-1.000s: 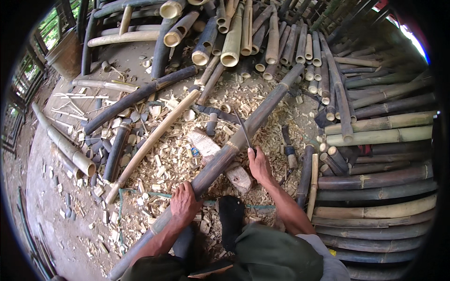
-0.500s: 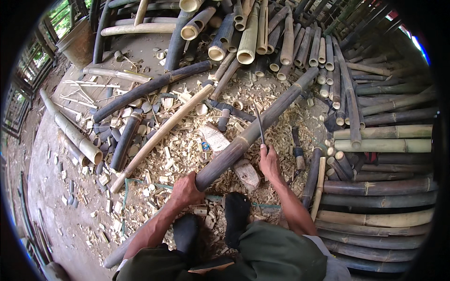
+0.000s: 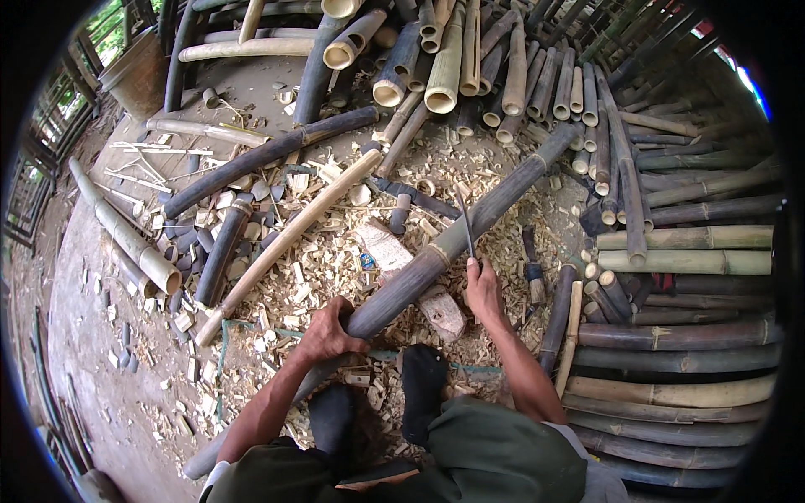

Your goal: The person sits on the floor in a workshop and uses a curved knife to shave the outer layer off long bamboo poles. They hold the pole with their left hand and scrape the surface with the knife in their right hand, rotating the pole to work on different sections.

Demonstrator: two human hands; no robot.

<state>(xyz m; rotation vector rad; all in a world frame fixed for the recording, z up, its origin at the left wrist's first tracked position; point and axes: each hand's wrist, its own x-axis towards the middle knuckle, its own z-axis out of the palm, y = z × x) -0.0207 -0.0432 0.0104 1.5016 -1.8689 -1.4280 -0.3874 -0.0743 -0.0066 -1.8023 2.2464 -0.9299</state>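
Note:
A long dark bamboo pole (image 3: 394, 300) slants from my lower left toward the far right. My left hand (image 3: 329, 333) curls round its near part, in front of my feet. Between thumb and fingers of my right hand (image 3: 484, 292) is the handle of a long-bladed knife (image 3: 468, 225). The blade points away from me and lies across or just over the pole; whether it touches cannot be told. Under the pole lies a pale wooden block (image 3: 444, 314), chipped on top. A small blue and yellow item (image 3: 367, 261) sits beside the block's far part.
Wood chips (image 3: 293, 293) litter the floor. A pale stripped pole (image 3: 293, 243) and a dark pole (image 3: 268, 163) lie to the left. Stacked bamboo (image 3: 671, 337) lines the right side, with more cut bamboo (image 3: 444, 80) at the far side. A bucket (image 3: 134, 75) stands far left.
My left hand has shifted slightly left and its grip has changed. The pole has turned a little, its far end now slightly farther right. The knife has hardly moved.

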